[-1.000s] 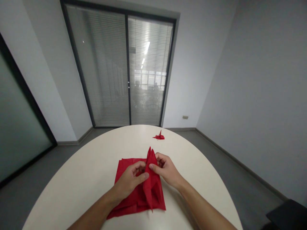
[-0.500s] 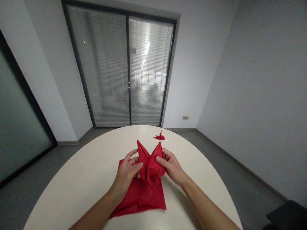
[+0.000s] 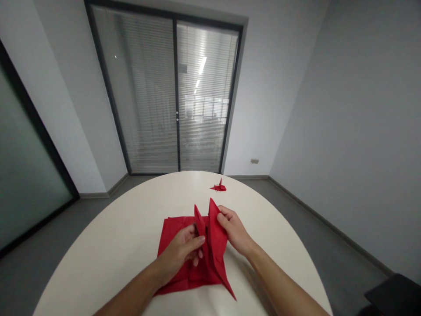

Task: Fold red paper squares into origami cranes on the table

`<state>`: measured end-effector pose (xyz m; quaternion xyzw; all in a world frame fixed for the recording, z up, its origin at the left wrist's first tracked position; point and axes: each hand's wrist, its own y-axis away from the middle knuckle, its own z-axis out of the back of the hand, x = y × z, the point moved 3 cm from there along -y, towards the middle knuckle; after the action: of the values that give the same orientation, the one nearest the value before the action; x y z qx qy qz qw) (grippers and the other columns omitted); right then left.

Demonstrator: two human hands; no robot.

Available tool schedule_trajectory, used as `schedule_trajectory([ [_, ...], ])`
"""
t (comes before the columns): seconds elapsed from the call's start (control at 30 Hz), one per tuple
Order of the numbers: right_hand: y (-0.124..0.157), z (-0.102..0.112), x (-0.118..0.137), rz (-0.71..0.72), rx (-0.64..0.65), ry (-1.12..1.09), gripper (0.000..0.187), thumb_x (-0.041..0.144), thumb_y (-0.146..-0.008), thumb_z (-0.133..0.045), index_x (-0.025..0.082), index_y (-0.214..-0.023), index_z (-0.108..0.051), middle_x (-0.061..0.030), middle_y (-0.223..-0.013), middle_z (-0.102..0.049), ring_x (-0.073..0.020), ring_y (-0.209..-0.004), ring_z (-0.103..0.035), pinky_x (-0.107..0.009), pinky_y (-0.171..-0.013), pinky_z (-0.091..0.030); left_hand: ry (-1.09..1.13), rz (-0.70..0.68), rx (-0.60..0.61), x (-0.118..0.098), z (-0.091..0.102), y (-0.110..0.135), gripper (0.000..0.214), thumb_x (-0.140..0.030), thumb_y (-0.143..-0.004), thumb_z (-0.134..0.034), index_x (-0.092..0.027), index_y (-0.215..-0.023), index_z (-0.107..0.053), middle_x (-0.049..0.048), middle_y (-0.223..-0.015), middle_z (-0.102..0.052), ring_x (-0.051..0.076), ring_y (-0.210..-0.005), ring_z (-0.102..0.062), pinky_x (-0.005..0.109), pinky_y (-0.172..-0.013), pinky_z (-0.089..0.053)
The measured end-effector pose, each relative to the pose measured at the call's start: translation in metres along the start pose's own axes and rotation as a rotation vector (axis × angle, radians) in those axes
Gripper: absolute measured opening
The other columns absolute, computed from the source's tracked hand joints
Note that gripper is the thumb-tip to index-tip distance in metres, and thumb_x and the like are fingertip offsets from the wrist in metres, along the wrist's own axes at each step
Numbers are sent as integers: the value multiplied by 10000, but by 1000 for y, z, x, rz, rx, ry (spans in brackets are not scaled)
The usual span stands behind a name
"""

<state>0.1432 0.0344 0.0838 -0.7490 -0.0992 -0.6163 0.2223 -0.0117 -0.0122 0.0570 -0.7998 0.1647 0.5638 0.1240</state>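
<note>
Between my hands is a folded red paper (image 3: 217, 241), with two points sticking up and one long tip hanging down toward me. My left hand (image 3: 184, 248) pinches its left flap between thumb and fingers. On the other side, my right hand (image 3: 234, 226) grips the right flap, thumb in front and fingers behind. Under the folded piece, a flat red paper sheet (image 3: 174, 226) lies on the table, partly covered by my left hand and the fold.
A small red origami bird (image 3: 219, 187) sits near the far edge of the round white table (image 3: 125, 237). Glass doors with blinds (image 3: 151, 101) stand beyond. A black object (image 3: 394, 296) shows at the lower right.
The folded paper has turned, and its two upper points have come closer together. My left hand has shifted right and slightly toward me. The lower tip now hangs further down.
</note>
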Motion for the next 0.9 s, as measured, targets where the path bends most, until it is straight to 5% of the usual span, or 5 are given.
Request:
schedule_trajectory([
  [0.2, -2, -3, -1, 40, -9, 137, 429, 613, -853, -640, 188, -905, -665, -1, -766, -620, -127, -644, -518, -243, -608, -416, -4, -97, 90, -4, -7, 4, 412, -441, -803, -749, -131, -1055, -649, 81, -949, -679, 157, -756, -614, 270, -691, -504],
  [0.37, -2, -9, -8, 90, -49, 214, 368, 550, -913, -593, 224, -1082, -597, 38, -719, -527, -117, -600, -444, -233, -551, -362, -48, -114, 62, -5, -12, 6, 422, -434, -775, -769, -136, -1051, -654, 63, -897, -683, 165, -721, -604, 268, -654, -489],
  [0.53, 0, -7, -1, 215, -167, 379, 277, 478, -954, -548, 210, -978, -611, -42, -937, -621, -170, -816, -570, -285, -723, -461, -205, -177, -237, -8, -3, 1, 354, -468, -750, -755, -139, -812, -640, 17, -683, -649, 126, -556, -533, 230, -531, -434],
  [0.67, 7, -13, 13, 358, 5, 486, 285, 378, -888, -662, 226, -1127, -628, -79, -1130, -629, -219, -1012, -587, -362, -930, -458, -322, -284, -502, -21, 8, 2, 300, -453, -755, -723, -167, -765, -632, 10, -677, -668, 153, -577, -574, 243, -547, -456],
  [0.9, 5, -16, 5, 317, -5, 576, 164, 299, -924, -619, 228, -1044, -705, -55, -983, -713, -200, -889, -649, -339, -834, -504, -349, -273, -546, -19, 16, -1, 330, -489, -790, -692, -165, -791, -629, 42, -746, -705, 209, -694, -665, 289, -654, -523],
])
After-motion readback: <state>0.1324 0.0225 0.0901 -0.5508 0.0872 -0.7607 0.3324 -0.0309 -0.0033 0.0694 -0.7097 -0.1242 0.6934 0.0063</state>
